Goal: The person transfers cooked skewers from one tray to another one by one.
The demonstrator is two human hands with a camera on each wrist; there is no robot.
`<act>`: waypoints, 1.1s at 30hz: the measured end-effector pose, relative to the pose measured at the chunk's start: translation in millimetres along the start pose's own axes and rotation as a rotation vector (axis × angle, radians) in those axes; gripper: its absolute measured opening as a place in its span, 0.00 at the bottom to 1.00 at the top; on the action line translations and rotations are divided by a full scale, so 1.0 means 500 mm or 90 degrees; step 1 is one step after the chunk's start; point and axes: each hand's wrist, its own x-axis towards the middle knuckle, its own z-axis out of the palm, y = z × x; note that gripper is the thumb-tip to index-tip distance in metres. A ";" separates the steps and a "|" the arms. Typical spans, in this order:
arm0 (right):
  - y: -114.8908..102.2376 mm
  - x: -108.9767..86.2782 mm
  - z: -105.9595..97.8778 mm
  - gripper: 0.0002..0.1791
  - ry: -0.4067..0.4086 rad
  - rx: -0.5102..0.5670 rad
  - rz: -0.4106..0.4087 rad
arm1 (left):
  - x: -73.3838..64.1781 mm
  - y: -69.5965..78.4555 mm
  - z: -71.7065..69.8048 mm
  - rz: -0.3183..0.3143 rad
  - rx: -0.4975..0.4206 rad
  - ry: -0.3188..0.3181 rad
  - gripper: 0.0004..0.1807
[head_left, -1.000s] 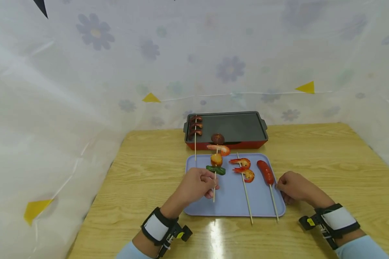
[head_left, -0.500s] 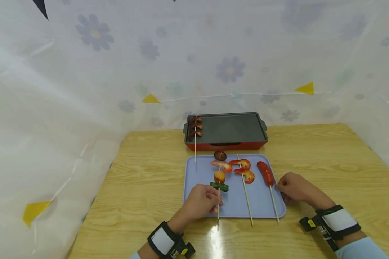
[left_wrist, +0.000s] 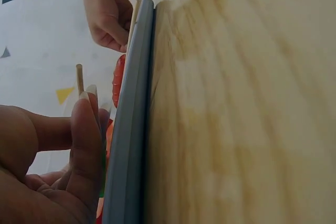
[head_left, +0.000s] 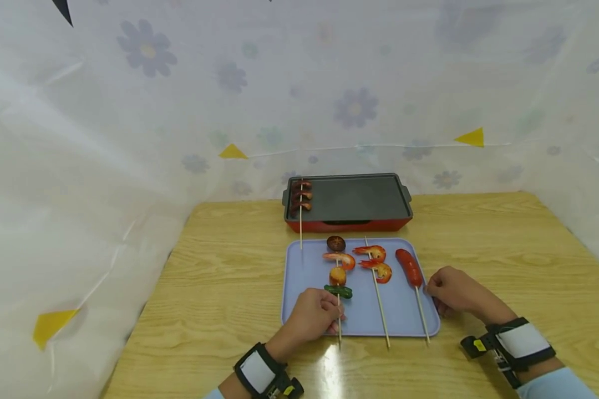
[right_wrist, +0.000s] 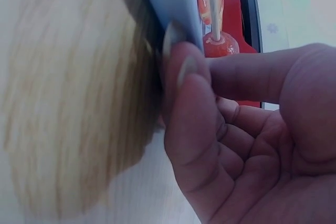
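My left hand [head_left: 315, 315] pinches the bare stick of a mixed skewer [head_left: 337, 276] low over the left part of a pale blue tray [head_left: 304, 260]. A mushroom [head_left: 336, 243], a shrimp, a yellow-brown round piece and a green pepper piece are threaded on it. In the left wrist view, the stick's end [left_wrist: 80, 77] pokes out past the fingertips. My right hand [head_left: 451, 291] holds the tray's right rim between thumb and fingers, as the right wrist view shows close up. Beside that hand lies a sausage skewer [head_left: 409, 267]; a shrimp skewer [head_left: 376, 271] lies left of it.
Behind the tray stands a red grill with a dark plate [head_left: 354, 197]. A skewer of brown pieces [head_left: 301, 195] lies along its left side, its stick reaching over the tray's back edge. All stand on a wood-grain table [head_left: 219, 266], with a flowered sheet [head_left: 354, 105] hanging behind.
My left hand has drawn the mixed skewer back from the grill's front edge and down over the tray, slightly rightward. The right hand has stayed at the tray's rim.
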 end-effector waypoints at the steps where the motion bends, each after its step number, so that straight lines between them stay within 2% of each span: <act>1: 0.000 0.000 0.000 0.12 -0.001 -0.001 0.000 | 0.000 -0.001 0.001 0.000 0.003 0.003 0.07; 12: 0.006 0.004 -0.001 0.12 -0.005 0.007 -0.010 | 0.002 -0.005 -0.001 -0.002 0.038 0.001 0.05; 21: 0.010 0.003 0.000 0.12 -0.003 0.014 -0.014 | 0.005 -0.007 -0.003 -0.007 0.127 0.016 0.06; 29: 0.007 0.001 -0.001 0.13 -0.003 0.017 -0.008 | 0.010 -0.006 0.006 0.004 0.159 0.013 0.06; 33: 0.007 0.001 0.000 0.13 -0.003 0.019 -0.010 | 0.010 -0.005 0.010 -0.003 0.165 0.016 0.06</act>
